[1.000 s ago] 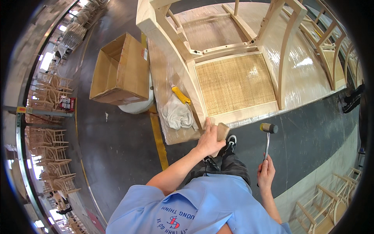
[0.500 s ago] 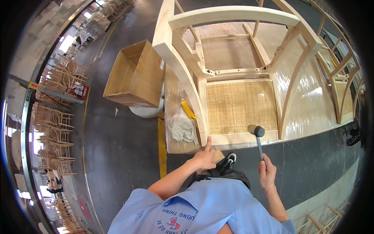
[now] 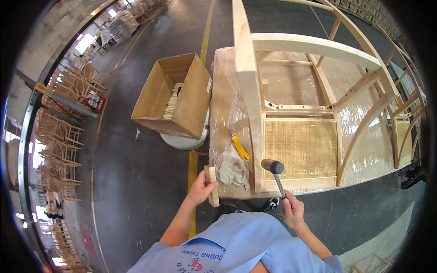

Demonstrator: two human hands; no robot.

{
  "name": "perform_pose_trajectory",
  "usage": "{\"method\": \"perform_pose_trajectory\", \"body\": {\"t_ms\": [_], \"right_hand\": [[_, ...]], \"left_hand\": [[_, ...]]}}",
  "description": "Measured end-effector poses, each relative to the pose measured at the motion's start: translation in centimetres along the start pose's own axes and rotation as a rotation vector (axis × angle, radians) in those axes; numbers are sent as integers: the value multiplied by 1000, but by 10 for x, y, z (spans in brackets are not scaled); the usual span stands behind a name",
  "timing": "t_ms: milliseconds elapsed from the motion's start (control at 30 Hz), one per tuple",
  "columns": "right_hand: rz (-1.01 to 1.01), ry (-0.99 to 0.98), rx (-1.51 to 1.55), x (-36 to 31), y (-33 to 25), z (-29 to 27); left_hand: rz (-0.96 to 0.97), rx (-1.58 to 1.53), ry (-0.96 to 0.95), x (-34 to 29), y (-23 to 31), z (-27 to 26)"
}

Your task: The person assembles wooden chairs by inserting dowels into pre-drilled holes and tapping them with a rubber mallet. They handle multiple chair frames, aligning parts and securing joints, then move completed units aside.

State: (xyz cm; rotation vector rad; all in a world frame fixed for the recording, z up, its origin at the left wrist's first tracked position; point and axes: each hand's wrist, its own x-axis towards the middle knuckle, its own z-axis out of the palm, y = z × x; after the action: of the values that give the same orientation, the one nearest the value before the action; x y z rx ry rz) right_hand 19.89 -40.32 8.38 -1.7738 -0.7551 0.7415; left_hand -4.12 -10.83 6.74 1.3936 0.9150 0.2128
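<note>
Left hand (image 3: 199, 189) gripping wood block (image 3: 211, 184), right hand (image 3: 293, 212) holding mallet (image 3: 274, 173)

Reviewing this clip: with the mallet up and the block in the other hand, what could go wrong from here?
1. The mallet in the right hand hangs over the woven cane panel; a stray blow could dent it.
2. The left hand grips the wood block; if it is struck, fingers could be hit.
3. The yellow knife and rag lie near the table edge and could be knocked off.
</note>
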Motion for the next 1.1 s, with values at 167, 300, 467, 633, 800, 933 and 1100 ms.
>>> {"method": "perform_pose_trajectory", "body": {"t_ms": [167,300,467,633,800,933,1100], "right_hand": [[-24,334,-13,75,3,57],[111,448,-141,132,20,58],[120,435,-7,160,10,75],[60,417,-482,166,35,76],[234,595,-42,142,23,93],[190,812,145,66,6,108],[237,638,-116,-30,-18,149]], "left_hand": [[101,198,-42,57,0,-64],[105,433,-143,87,15,-85],[23,495,-183,104,5,-112],[-14,456,-257,114,8,-107],[15,454,-196,133,12,-100],[24,472,-191,162,25,-83],[75,323,-155,222,29,-59]]}}
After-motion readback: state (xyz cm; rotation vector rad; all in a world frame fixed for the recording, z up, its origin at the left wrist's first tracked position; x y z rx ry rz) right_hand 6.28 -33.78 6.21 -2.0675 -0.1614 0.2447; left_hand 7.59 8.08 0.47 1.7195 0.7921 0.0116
